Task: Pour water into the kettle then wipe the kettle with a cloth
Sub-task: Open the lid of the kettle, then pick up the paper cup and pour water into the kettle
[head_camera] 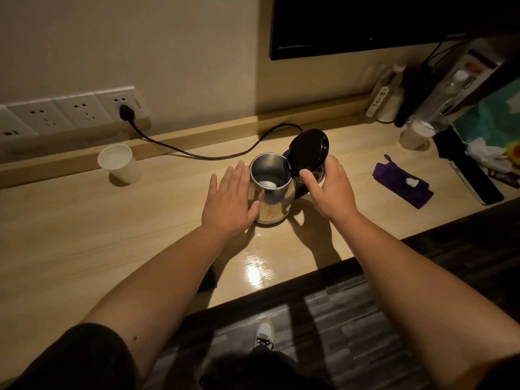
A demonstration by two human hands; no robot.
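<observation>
A steel electric kettle (270, 190) stands in the middle of the wooden counter (84, 237) with its black lid (309, 150) swung up and open. My left hand (229, 201) lies flat against the kettle's left side, fingers straight. My right hand (327, 187) is curled around the kettle's handle on the right, thumb near the lid hinge. A white paper cup (119, 163) holding some water stands at the left, apart from both hands. A folded purple cloth (402, 181) lies to the right of the kettle.
A black power cord (197, 154) runs from the wall sockets (70, 112) to the kettle. Bottles (384, 94), another cup (416, 135), a dark remote-like object (467, 170) and tissues crowd the right end. A dark screen (365, 21) hangs above.
</observation>
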